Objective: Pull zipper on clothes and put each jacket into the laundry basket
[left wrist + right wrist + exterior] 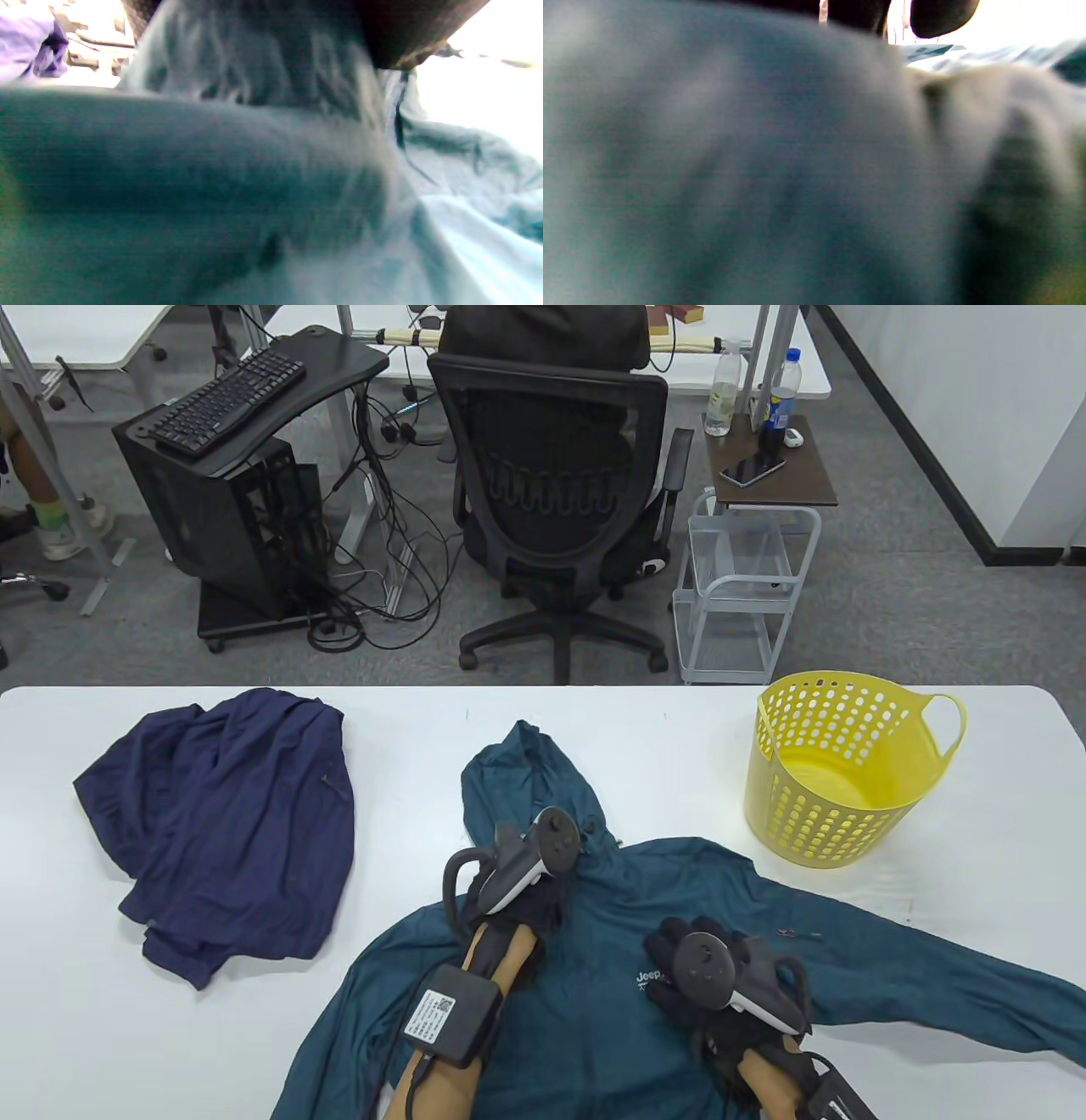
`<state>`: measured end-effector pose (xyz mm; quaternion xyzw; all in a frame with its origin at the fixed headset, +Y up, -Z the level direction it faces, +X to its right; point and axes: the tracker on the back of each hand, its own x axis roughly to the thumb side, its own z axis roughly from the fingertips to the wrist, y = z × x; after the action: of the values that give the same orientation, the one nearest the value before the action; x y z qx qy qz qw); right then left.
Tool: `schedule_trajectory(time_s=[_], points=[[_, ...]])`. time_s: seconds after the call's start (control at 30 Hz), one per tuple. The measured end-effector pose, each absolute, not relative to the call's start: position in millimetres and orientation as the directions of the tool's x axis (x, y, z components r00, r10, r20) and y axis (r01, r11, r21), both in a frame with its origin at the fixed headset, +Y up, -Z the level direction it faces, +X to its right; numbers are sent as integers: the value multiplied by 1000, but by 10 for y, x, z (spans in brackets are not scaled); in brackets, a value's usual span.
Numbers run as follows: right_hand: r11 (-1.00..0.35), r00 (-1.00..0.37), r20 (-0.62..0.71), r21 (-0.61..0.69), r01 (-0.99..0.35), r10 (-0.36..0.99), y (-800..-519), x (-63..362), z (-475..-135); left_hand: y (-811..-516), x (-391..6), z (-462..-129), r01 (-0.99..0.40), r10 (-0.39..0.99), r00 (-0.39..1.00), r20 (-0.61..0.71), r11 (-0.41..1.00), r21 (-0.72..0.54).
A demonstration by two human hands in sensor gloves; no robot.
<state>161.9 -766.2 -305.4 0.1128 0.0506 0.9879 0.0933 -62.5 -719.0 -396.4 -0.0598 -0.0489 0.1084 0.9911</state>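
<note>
A teal hooded jacket (594, 1035) lies spread front-up on the white table (68, 1035), hood pointing away from me. My left hand (536, 897) sits at the collar just under the hood; the tracker hides its fingers. My right hand (679, 963) lies on the chest beside the Jeep logo, its fingers curled down into the fabric. Both wrist views are filled with blurred teal jacket cloth (212, 190) (734, 169), with dark fingertips (941, 17) at the top edge. A dark cord or zipper pull (398, 127) hangs near the collar. A navy jacket (229, 831) lies crumpled at the left.
A yellow perforated laundry basket (836, 814) stands upright at the table's back right with nothing inside. Beyond the table's far edge are an office chair (560, 500), a white wire cart (747, 585) and a computer stand (229, 475).
</note>
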Motion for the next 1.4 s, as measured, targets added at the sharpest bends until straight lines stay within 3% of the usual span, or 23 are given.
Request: schedule_trajectory(time_s=[0.17,0.37,0.53,0.73,0.83,0.93,1.23,1.4], points=[[-975,-952,223,124,-185,209,-7703,1621,-3050,-7343,-741,-3655,-368,396,914,87,901,-231],[-965,-930,258,39,-259,260,-7639,1585,-2978,-7494,-823,-3449,-539,567,822,56,805,-250],[-944,-889,325,49,-326,324,-7547,1405,-2919,-7519,-947,-3358,-665,693,721,17,698,-267],[-920,-889,240,64,-386,389,-7476,1142,-3014,-7537,-1010,-3340,-695,732,681,25,656,-295],[-903,-892,159,153,-401,423,-7459,1061,-3138,-7560,-959,-3329,-724,774,633,18,600,-340],[-885,-880,98,107,-454,464,-7472,1051,-3188,-7600,-955,-3311,-751,791,611,-13,575,-325],[-907,-909,169,-126,-402,380,-7464,1094,-2976,-7622,-1031,-3316,-741,749,661,-45,642,-196],[-950,-927,244,-57,-305,283,-7526,923,-2883,-7670,-1059,-3302,-802,803,588,-99,564,-196]])
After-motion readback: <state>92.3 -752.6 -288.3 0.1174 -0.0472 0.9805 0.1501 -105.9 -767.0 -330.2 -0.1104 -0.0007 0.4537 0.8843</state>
